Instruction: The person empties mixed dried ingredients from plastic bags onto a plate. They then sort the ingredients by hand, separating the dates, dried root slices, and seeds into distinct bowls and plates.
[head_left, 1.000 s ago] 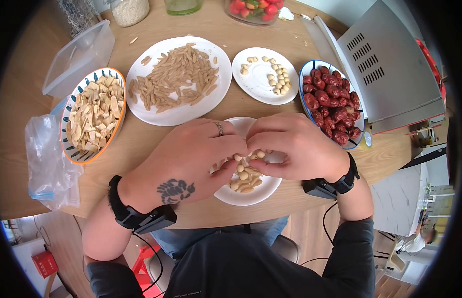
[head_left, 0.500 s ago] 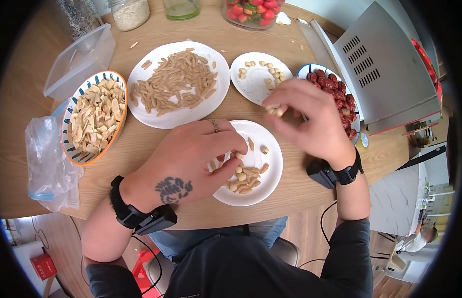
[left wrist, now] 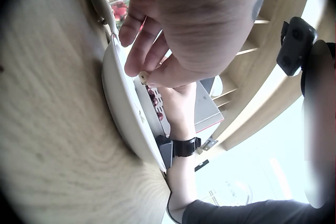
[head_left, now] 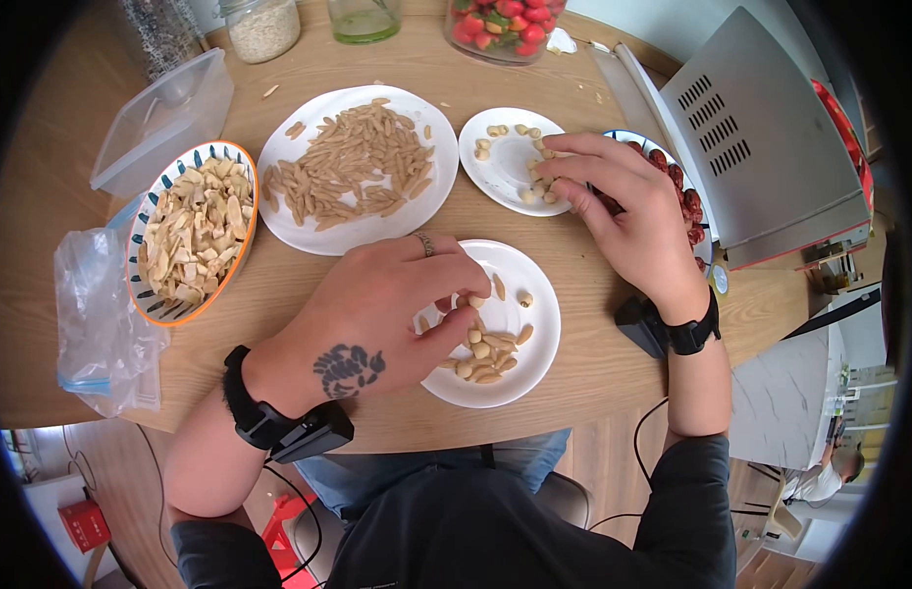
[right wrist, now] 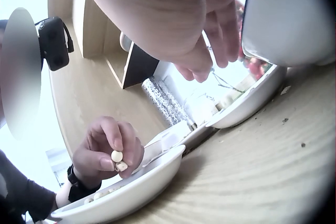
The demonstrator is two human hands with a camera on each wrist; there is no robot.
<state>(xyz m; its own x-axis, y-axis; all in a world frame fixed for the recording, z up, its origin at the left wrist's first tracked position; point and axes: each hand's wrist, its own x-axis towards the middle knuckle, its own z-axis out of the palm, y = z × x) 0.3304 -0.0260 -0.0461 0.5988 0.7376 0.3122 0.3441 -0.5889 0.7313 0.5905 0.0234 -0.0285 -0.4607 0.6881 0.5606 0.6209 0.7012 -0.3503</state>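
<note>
Over the near white plate (head_left: 539,339), which holds pale round seeds and tan oval pieces, my left hand (head_left: 382,309) pinches a round seed (right wrist: 117,156) between thumb and fingertips; a second pale piece shows just below it in the right wrist view. My right hand (head_left: 627,211) is at the right side of the small white plate (head_left: 485,175), its fingers spread and slightly bent above several round seeds (head_left: 527,196). No seed shows between the right fingers in the right wrist view (right wrist: 210,40).
A large plate (head_left: 289,231) of tan pieces stands behind my left hand. At the left are an orange-rimmed bowl (head_left: 242,245) of dried slices, a plastic bag (head_left: 93,324) and a clear box (head_left: 171,118). Red dates (head_left: 693,201) lie in a bowl beside my right wrist, near a grey metal box (head_left: 770,147).
My right hand has moved from beside my left hand up and right to the small plate. The seeds it held half a second ago are out of its fingers. My left hand stays over the near plate.
</note>
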